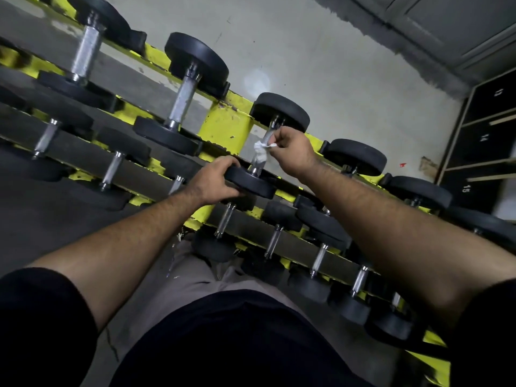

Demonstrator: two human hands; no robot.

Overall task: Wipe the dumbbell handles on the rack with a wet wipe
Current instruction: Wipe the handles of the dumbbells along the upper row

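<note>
White wet wipe (261, 151) pinched by right hand (293, 152) on dumbbell handle (259, 153), left hand (216, 181) grasping its plate (251, 182), lockers (485, 141) numbered 14, 15

A black round-headed dumbbell (266, 146) lies across the yellow rack's (226, 127) top rails, its knurled steel handle (261, 152) partly wrapped by a crumpled white wet wipe (261, 152); similar dumbbells (187, 93) rest in rows on the tiers beside and below it.

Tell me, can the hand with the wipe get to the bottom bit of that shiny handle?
Probably yes. The right hand already holds the wet wipe against the handle, and the lower stretch looks bare. The left hand grips only the near weight plate, so it seems out of the way.
</note>
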